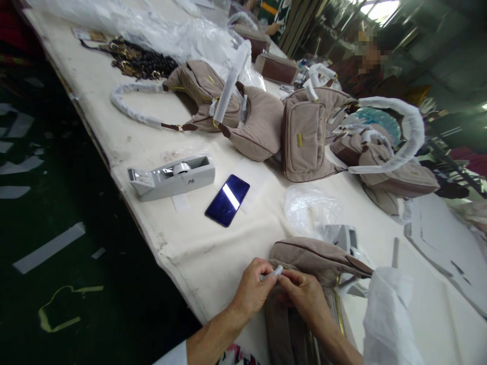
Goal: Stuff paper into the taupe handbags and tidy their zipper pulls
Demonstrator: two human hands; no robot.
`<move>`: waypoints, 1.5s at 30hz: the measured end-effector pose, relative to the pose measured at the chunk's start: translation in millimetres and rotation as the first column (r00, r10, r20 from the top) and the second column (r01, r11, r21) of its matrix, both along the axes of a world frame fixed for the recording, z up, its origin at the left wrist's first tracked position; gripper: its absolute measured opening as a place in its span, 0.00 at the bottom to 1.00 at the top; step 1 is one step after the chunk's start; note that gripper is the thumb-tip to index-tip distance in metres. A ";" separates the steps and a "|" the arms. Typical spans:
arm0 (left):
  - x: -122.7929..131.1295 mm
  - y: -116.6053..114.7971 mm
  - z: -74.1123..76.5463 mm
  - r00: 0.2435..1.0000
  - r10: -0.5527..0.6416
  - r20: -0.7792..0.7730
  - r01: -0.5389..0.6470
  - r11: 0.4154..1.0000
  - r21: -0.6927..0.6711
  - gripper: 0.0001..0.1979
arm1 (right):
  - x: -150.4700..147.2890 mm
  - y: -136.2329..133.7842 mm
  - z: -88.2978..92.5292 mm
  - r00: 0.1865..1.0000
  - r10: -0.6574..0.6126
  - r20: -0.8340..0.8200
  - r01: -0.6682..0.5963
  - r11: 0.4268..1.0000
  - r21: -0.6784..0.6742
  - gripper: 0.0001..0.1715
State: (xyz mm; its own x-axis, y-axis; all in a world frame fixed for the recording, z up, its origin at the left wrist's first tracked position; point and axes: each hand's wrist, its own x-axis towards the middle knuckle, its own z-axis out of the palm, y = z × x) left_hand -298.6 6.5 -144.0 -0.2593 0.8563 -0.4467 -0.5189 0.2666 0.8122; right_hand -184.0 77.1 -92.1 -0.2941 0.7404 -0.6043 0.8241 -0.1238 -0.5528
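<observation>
A taupe corduroy bag [319,253] with gold zippers lies at the table's near edge. Over its upper left part, my left hand [254,286] and my right hand [304,294] meet, fingers pinched. Between them is a small strip of white wrapping [274,272], held at its left part by my left hand and touched at its right end by my right fingertips. White wrapping [390,314] stands up at the bag's right. What lies under my fingers is hidden.
A grey tape dispenser [173,177] and a dark blue phone [228,199] lie ahead to the left. Behind them sit several taupe bags [304,137] with wrapped handles. A second dispenser [348,238] is beyond the near bag. People are at the far side.
</observation>
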 end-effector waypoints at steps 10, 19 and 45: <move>2.7 4.4 -2.1 0.903 -0.080 0.422 0.173 0.967 -0.188 0.16 | 42.0 -17.8 2.2 0.972 -0.235 -0.023 0.232 0.970 -0.075 0.31; -7.0 8.7 -0.9 0.950 -0.135 0.282 0.198 0.958 -0.206 0.11 | 38.3 -29.9 9.8 0.968 -0.246 -0.047 0.250 0.965 0.078 0.30; 3.7 -13.0 10.3 0.920 -0.065 -0.386 0.017 0.992 -0.127 0.08 | -17.8 -44.7 -14.0 0.232 -0.958 -0.169 0.506 0.267 -0.820 0.26</move>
State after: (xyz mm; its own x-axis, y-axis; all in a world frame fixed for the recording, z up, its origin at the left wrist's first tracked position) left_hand -294.9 -6.5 -133.8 -0.3984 0.8170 -0.4168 -0.1556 0.3876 0.9086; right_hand -201.9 32.4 -106.1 -0.1961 0.4165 -0.8877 -0.3308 -0.8803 -0.3399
